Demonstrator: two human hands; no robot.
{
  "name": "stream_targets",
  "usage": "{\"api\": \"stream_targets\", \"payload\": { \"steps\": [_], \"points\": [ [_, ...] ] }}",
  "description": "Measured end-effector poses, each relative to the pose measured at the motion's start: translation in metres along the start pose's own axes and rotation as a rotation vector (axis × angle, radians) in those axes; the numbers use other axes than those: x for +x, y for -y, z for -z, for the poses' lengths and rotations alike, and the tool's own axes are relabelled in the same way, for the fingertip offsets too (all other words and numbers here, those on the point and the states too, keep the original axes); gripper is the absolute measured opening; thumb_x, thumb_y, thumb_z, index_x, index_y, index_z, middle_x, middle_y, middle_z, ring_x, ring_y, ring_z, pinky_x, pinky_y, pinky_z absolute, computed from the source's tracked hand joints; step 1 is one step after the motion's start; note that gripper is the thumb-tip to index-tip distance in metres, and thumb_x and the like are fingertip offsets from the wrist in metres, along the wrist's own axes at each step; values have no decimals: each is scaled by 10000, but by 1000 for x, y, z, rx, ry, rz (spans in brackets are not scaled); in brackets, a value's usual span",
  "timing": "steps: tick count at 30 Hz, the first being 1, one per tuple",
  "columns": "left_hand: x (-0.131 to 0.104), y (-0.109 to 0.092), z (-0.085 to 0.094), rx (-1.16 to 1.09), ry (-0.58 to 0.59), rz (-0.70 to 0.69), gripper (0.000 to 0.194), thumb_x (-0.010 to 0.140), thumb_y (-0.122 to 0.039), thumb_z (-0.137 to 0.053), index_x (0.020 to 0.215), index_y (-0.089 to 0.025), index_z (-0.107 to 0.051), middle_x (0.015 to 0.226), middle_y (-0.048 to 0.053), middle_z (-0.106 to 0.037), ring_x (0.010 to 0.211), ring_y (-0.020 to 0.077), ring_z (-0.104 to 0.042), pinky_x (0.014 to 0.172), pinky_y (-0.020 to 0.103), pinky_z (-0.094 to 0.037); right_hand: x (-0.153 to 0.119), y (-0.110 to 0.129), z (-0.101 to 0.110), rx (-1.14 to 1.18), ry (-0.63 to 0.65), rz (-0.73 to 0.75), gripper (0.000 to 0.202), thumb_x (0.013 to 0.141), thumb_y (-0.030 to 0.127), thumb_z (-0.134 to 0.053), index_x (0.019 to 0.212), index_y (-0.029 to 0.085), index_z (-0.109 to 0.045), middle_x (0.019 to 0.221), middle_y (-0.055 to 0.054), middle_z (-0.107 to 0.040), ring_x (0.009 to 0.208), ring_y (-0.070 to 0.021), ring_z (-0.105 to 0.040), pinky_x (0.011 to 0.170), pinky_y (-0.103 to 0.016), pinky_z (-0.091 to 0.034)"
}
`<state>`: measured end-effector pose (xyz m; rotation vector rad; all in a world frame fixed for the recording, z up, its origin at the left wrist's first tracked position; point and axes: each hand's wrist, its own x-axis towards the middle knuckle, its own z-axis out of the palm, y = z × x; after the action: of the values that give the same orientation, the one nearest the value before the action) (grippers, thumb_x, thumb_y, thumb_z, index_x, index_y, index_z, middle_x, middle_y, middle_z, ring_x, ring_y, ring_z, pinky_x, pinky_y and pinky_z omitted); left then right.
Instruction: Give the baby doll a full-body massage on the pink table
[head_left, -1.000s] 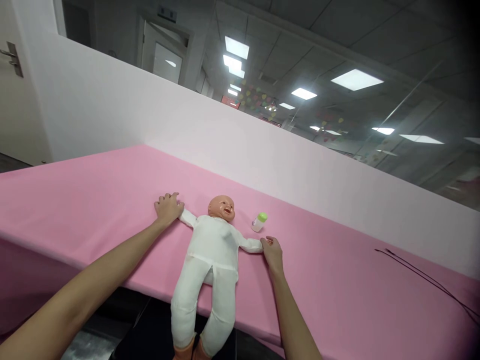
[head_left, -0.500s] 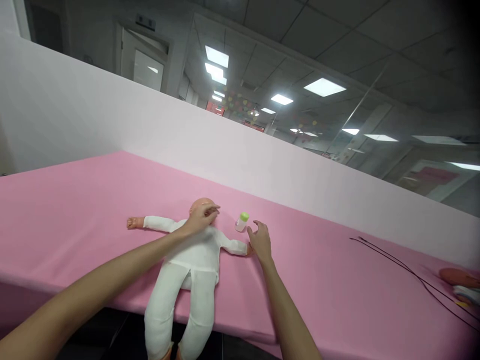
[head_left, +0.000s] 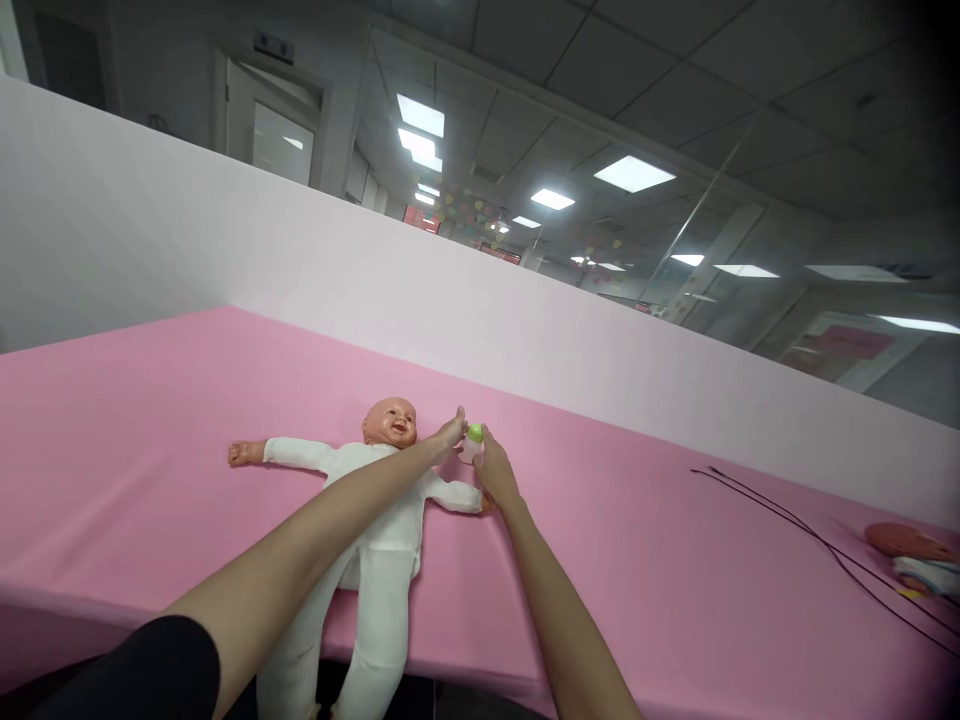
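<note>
A small baby bottle (head_left: 472, 446) with a light green cap stands on the pink surface between my hands. From the left, my left hand (head_left: 450, 433) reaches across the doll to the bottle's side, thumb raised, fingers partly hidden. My right hand (head_left: 496, 472) is at the bottle's other side, thumb and fingers about the cap and body. The baby doll (head_left: 375, 510), in a white suit, lies on its back with arms spread. Its face is uncovered, and one small hand lies below my right wrist.
A pink padded table (head_left: 615, 560) runs along a low white wall (head_left: 480, 310). Thin black cables (head_left: 795, 520) lie at the right, close to another doll (head_left: 911, 545) partly cut off by the frame. The doll's legs hang over the front edge.
My left hand has moved right, from over the doll's face to the bottle. My right hand has moved in from the bottle's right and closed around it. The view has shifted slightly.
</note>
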<state>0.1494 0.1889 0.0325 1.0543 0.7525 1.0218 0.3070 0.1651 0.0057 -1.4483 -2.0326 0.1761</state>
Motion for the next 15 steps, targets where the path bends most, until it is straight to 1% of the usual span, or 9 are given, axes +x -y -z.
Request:
{"api": "stream_targets", "payload": {
  "steps": [3,5,7,8,9,10,11,13,15],
  "points": [
    [-8,-4,6,-6,-28,10,751,958,-752,-400,1440,-189,-525,1645,180,-407,1544,293,-345,1227,426,-322,-7,15,3,63,-51,-44,703,988,387,-439,1631,125,-326,1669,-152,-387,1566,-311,-317,1284,-520,-238],
    [-21,-10,10,-24,-31,-9,784,962,-755,-383,1502,-195,-481,1690,169,-337,1575,269,-295,1237,382,-310,-19,40,-2,165,-88,-82,766,1026,541,-399,1648,109,-279,1704,-169,-307,1592,-310,-256,1295,-517,-207],
    [-40,-15,10,-83,-9,0,840,955,-774,-357,1535,-174,-456,1677,183,-362,1559,291,-333,1230,397,-337,-36,75,-12,303,-85,-88,842,1034,669,-303,1671,125,-214,1726,-162,-249,1599,-298,-242,1292,-504,-224],
    [-53,-18,9,-126,12,5,861,947,-783,-355,1543,-170,-451,1664,188,-385,1547,313,-355,1225,426,-353,-46,95,-18,359,-80,-66,852,1032,700,-254,1681,151,-186,1737,-145,-224,1601,-294,-238,1288,-505,-235],
    [-67,-20,7,-170,34,6,867,936,-789,-366,1546,-179,-456,1652,183,-409,1538,328,-370,1219,452,-368,-55,115,-23,398,-75,-8,854,1032,713,-223,1689,173,-154,1749,-126,-186,1607,-296,-216,1281,-510,-247],
    [-84,-22,3,-207,56,-1,855,927,-789,-387,1543,-203,-471,1642,166,-431,1534,333,-377,1214,463,-380,-62,133,-26,411,-77,57,861,1025,729,-234,1695,199,-123,1761,-103,-139,1617,-304,-171,1281,-522,-241],
    [-102,-23,0,-233,75,-14,826,921,-785,-407,1532,-235,-493,1632,142,-453,1534,326,-379,1208,458,-393,-68,149,-27,406,-111,113,881,1010,755,-245,1696,217,-121,1765,-88,-119,1621,-321,-142,1284,-546,-214],
    [-141,-26,-7,-257,104,-39,760,920,-771,-432,1491,-285,-548,1590,108,-515,1526,307,-398,1189,436,-425,-75,172,-21,391,-164,185,911,983,801,-236,1687,225,-194,1758,-85,-164,1619,-346,-135,1291,-580,-157],
    [-180,-28,-12,-278,136,-41,751,918,-786,-430,1452,-284,-592,1514,115,-592,1493,329,-449,1168,464,-453,-80,185,-10,404,-204,154,917,975,813,-196,1668,218,-276,1729,-102,-266,1610,-354,-173,1293,-594,-135]
  ]
}}
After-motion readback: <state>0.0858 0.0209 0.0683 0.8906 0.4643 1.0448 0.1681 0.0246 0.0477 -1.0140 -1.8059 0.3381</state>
